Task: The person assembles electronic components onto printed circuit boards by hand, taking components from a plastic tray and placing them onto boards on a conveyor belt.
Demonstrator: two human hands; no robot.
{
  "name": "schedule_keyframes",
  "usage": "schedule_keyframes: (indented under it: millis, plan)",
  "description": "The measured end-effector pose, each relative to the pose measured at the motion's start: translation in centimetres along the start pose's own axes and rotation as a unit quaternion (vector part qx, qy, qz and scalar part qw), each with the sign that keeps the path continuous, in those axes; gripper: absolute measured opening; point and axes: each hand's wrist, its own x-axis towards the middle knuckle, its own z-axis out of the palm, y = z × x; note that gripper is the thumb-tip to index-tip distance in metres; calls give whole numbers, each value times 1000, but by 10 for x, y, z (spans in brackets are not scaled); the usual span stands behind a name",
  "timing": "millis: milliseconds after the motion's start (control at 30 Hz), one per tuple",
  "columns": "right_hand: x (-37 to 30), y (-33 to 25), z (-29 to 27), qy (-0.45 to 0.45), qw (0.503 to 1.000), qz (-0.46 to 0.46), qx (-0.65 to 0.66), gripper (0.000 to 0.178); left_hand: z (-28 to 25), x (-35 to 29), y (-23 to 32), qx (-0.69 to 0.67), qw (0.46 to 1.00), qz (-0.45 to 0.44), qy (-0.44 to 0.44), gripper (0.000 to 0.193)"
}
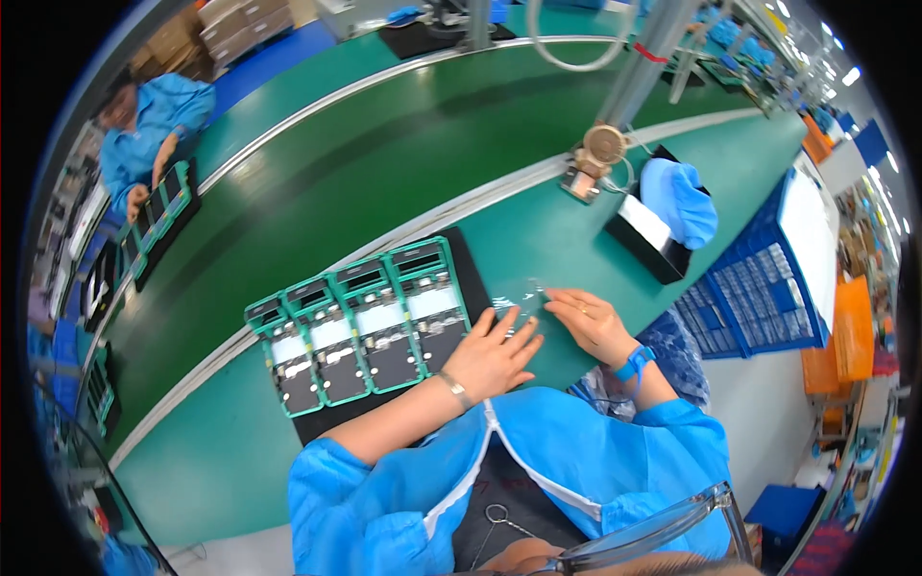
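My left hand lies flat with its fingers spread over the green bench, beside the rightmost green frame. Its fingertips touch or nearly touch a shiny piece of clear plastic film. On the film's other side, my right hand has its fingers pressed together, seemingly pinching the film's edge; the thumb is mostly hidden. Left of my hands, several green frames stand side by side on a black mat. Each carries a phone-like assembly with a dark lower part, a white band and small metallic pieces.
Ahead runs a dark green conveyor belt behind a metal rail. A black box with a blue cloth cap sits right of a metal post. A blue crate stands further right. Across the belt, a person handles similar frames.
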Motion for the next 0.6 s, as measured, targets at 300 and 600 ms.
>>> schedule_keyframes:
  millis: [300, 600]
  plan:
    - [81, -57, 32, -4, 993, -96, 69, 24, -51, -72, -28, -19, 982, -78, 170, 31]
    - [148, -116, 137, -65, 965, -229, 111, 38, -91, -184, -62, 132, 939, -291, 125, 27]
